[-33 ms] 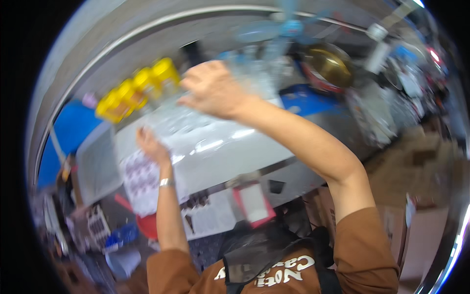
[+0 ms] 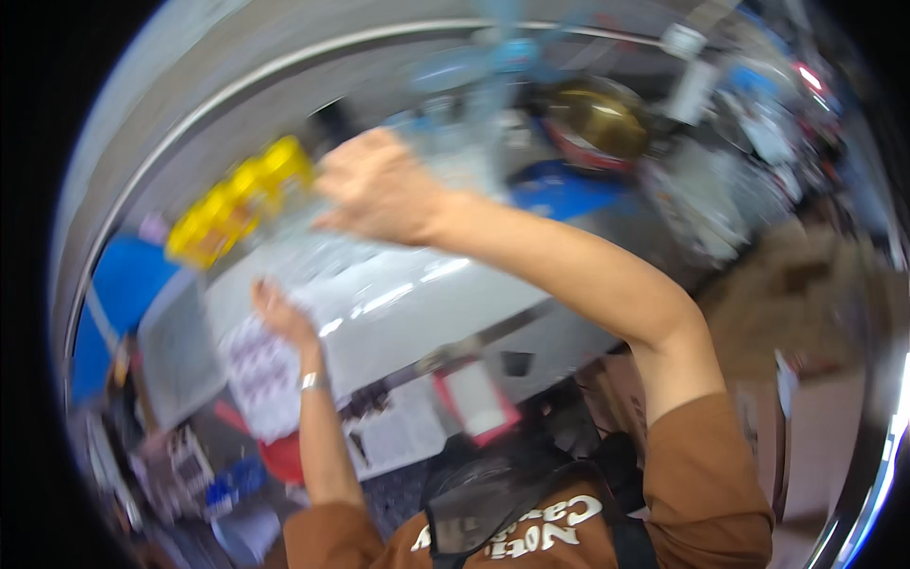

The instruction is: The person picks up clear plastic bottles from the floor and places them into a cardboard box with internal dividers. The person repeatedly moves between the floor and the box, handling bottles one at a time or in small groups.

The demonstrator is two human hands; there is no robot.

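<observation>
My right hand (image 2: 381,194) is raised over the far part of a glossy white work surface (image 2: 403,318), its forearm crossing from the right. Its fingers are curled in, and whatever may be inside them is hidden. Lower and to the left, my left hand (image 2: 286,321), with a silver band at the wrist, is by a white sheet with rows of purple-brown shapes (image 2: 261,365). Its fingers point away from me but are smeared by motion, so their grip is unclear. Clear glassy items (image 2: 346,254), blurred, lie on the surface just below the right hand.
A row of yellow-lidded jars (image 2: 251,194) stands at the back left, beside a translucent bin (image 2: 175,341). At the back right are a gold-coloured bowl (image 2: 597,119) and a blue sheet (image 2: 564,190). A pink-edged tray (image 2: 474,398) lies near me; cardboard boxes (image 2: 801,408) stand right.
The scene has shifted left and slightly down in the picture as the view turned. Both hands appear a little further left and lower, with nearly the same pose.
</observation>
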